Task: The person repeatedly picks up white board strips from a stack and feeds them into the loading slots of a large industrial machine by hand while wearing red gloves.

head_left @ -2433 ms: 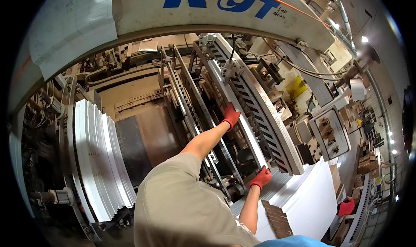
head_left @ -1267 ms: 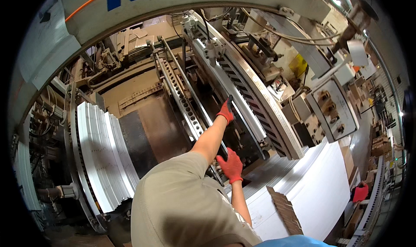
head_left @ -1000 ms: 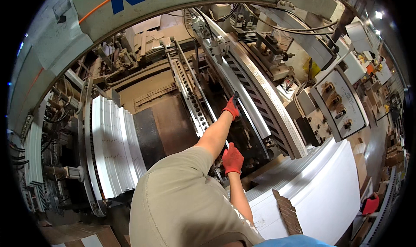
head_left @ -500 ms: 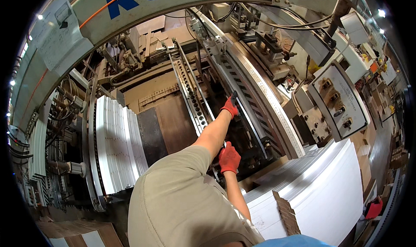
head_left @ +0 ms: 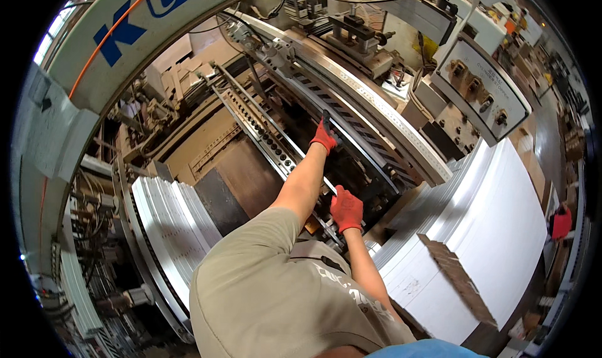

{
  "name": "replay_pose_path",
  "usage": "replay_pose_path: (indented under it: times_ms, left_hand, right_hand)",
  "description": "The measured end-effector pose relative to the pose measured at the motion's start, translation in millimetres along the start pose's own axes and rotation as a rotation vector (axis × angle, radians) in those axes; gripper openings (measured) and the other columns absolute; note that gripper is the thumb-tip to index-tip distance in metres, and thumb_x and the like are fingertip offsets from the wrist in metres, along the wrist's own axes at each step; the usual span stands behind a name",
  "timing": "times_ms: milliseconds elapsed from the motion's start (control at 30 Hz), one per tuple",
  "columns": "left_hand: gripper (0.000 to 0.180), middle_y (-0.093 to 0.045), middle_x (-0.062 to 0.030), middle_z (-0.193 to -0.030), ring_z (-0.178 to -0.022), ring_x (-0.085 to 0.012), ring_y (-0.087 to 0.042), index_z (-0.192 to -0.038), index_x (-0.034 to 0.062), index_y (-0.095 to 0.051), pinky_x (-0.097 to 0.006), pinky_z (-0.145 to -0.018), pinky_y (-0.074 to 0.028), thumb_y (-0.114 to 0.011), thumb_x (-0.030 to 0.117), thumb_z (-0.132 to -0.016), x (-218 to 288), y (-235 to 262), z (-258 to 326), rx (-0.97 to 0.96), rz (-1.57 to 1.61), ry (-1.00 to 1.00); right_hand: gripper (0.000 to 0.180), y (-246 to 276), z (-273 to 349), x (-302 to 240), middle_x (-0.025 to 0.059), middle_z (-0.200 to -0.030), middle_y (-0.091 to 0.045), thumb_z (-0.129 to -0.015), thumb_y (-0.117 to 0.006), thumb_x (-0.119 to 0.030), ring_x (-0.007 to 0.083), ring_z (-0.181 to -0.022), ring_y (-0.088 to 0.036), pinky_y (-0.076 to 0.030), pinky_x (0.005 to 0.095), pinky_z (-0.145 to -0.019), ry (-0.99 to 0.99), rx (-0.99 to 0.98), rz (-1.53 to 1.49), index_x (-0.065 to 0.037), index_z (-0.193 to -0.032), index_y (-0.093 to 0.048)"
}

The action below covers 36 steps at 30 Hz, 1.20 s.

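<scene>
Both my hands wear red gloves with dark fingers and reach into a gap in a large machine. My left hand [head_left: 325,136] is farther in, beside a long metal bar [head_left: 370,151]; its fingers look spread, with nothing seen in them. Nearer to me, my right hand [head_left: 347,209] is closed beside the lower end of a narrow metal rail [head_left: 283,135]. What it grips, if anything, is hidden by the glove. Left of the rail runs a perforated strip [head_left: 260,132] with a row of dark round holes.
White sheet stacks stand at left [head_left: 169,220] and right [head_left: 489,213]; a brown cardboard strip [head_left: 458,276] lies on the right one. A control panel [head_left: 481,88] with switches hangs at upper right. A pale overhead beam [head_left: 81,69] with an orange cable arches across the upper left.
The whole view has turned and shifted, so the machine sits tilted differently. My hands stay in the same gap, and the left hand's fingers look more spread.
</scene>
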<state>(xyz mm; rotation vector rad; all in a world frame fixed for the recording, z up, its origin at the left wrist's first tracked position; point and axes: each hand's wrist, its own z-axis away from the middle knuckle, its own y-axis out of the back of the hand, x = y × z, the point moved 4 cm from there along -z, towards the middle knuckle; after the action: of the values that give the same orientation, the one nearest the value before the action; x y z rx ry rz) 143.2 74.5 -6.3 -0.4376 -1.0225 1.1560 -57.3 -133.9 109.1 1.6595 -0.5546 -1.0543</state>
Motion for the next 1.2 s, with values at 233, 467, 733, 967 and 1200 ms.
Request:
replay_pose_path:
  times_ms: [233, 467, 733, 967, 1200]
  left_hand:
    - [0.099, -0.037, -0.0096, -0.147, -0.132, -0.0328, -0.033, -0.146, 0.0202, -0.032, -0.055, -0.107, -0.021, -0.064, 0.075, -0.07, 5, -12, 28, 0.012, -0.05, 0.085]
    - [0.091, -0.031, -0.0072, -0.152, -0.135, -0.0318, -0.033, -0.147, 0.019, -0.031, -0.052, -0.11, -0.022, -0.06, 0.07, -0.078, 5, -11, 8, -0.105, 0.0, 0.085]
    - [0.082, -0.043, -0.0083, -0.14, -0.123, -0.0338, -0.045, -0.141, 0.0231, -0.042, -0.06, -0.099, -0.04, -0.053, 0.076, -0.078, 4, -22, 28, -0.176, -0.211, -0.005]
    - [0.076, -0.039, -0.0025, -0.141, -0.117, -0.027, -0.043, -0.141, 0.0263, -0.041, -0.054, -0.097, -0.041, -0.051, 0.074, -0.082, 10, -17, 15, -0.224, -0.179, -0.069]
    - [0.05, -0.057, -0.0049, -0.107, -0.097, -0.0256, -0.051, -0.111, 0.0178, -0.056, -0.052, -0.088, -0.046, -0.055, 0.062, -0.087, 7, -7, 26, 0.068, -0.277, 0.097]
  right_hand:
    - [0.023, 9, -1, -10, 0.0124, -0.082, -0.066, -0.085, -0.062, -0.029, 0.0325, -0.076, -0.066, -0.052, 0.0453, -0.063, -0.041, -0.037, 0.049, -0.011, -0.097, -0.055]
    - [0.022, 8, -3, -9, 0.0127, -0.088, -0.065, -0.085, -0.06, -0.025, 0.0338, -0.083, -0.065, -0.051, 0.0463, -0.068, -0.05, 0.019, -0.014, -0.012, -0.103, -0.056]
    - [0.019, 1, 14, 6, 0.0143, -0.079, -0.067, -0.083, -0.061, -0.024, 0.0377, -0.075, -0.066, -0.053, 0.0481, -0.064, -0.158, 0.045, -0.057, -0.013, -0.099, -0.059]
    - [0.018, 12, 7, -5, 0.0152, -0.075, -0.067, -0.083, -0.062, -0.023, 0.0365, -0.075, -0.067, -0.052, 0.0473, -0.064, -0.106, 0.043, -0.028, -0.01, -0.095, -0.06]
    - [0.02, 17, 8, -7, 0.0149, -0.08, -0.067, -0.084, -0.063, -0.027, 0.0352, -0.078, -0.066, -0.052, 0.0464, -0.066, -0.164, -0.038, -0.021, -0.009, -0.092, -0.061]
